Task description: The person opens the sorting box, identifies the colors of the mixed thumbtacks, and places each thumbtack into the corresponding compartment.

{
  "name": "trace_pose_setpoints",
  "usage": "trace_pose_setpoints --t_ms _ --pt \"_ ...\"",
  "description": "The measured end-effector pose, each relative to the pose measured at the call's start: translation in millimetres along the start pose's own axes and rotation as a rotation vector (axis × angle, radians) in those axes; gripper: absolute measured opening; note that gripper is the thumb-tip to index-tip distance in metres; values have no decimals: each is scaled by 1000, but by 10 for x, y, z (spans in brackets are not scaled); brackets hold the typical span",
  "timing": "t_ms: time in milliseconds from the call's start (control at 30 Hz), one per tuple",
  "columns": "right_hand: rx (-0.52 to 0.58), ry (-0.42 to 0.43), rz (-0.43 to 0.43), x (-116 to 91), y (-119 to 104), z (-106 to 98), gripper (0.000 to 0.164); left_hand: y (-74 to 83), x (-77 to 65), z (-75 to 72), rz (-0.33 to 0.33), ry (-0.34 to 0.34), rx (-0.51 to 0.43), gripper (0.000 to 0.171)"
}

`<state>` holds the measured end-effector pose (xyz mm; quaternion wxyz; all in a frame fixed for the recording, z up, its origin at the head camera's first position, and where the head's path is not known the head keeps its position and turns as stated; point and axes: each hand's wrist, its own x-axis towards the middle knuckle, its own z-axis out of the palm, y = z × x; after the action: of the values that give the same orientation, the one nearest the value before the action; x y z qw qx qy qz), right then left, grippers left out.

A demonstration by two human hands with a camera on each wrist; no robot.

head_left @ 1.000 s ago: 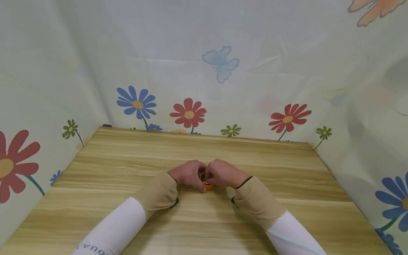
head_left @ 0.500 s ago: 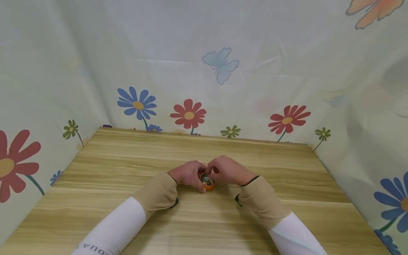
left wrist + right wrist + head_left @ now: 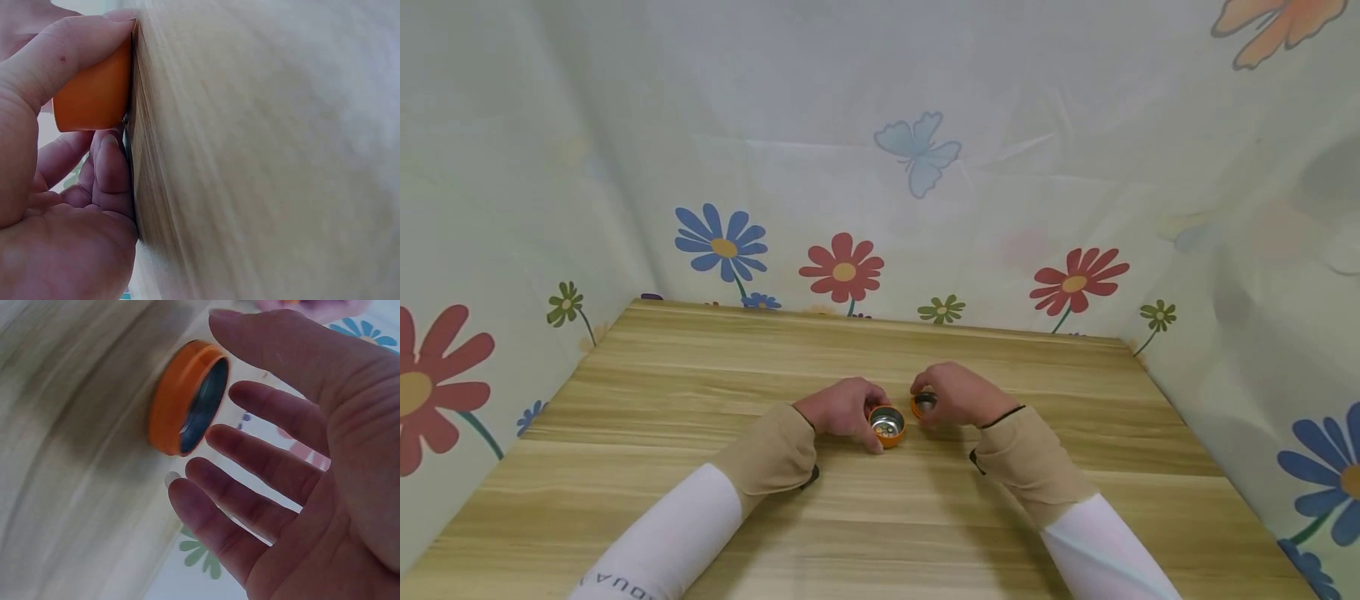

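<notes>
A small round orange tin (image 3: 891, 439) stands on the table, silvery inside with small shapes at its bottom too tiny to name. My left hand (image 3: 847, 408) grips it from the left. In the left wrist view the thumb (image 3: 75, 47) lies against the tin's orange side wall (image 3: 94, 100). To the right is a second, shallow orange round piece (image 3: 917, 407), perhaps a lid, dark inside. My right hand (image 3: 958, 393) is over it. The right wrist view shows this round piece (image 3: 172, 403) on the table, the right fingers (image 3: 262, 444) spread and apart from it.
A wood-grain table (image 3: 760, 350) lies under both hands. White cloth walls (image 3: 820, 108) with printed flowers and a butterfly close off its back and sides.
My right hand has moved right, away from the tin, whose inside now shows. The second orange round piece has come into view under the right hand. My left hand has stayed in place.
</notes>
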<state>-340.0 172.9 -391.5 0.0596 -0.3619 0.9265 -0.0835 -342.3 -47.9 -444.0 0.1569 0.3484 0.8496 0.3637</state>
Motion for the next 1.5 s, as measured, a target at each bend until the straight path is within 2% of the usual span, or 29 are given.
trace_pose_setpoints --t_ms 133,467,733,1033,1267,1400,1500 --pt "9 -12 12 1 32 38 39 19 -13 1 -8 -1 -6 45" --pt "-22 47 -26 41 103 94 34 16 -17 3 4 4 -16 44" --pt "-19 141 7 43 81 89 37 -24 13 2 16 4 -1 44" --pt "44 236 -59 9 12 24 29 17 -4 -18 0 -16 -10 45" --pt "157 290 -53 -7 -83 -31 24 4 1 -17 -3 -7 9 47" --pt "278 302 -50 -28 -129 -19 28 21 -3 -21 -7 -10 6 47" --pt "387 322 -89 -33 -149 26 29 31 3 -25 -4 -12 11 47"
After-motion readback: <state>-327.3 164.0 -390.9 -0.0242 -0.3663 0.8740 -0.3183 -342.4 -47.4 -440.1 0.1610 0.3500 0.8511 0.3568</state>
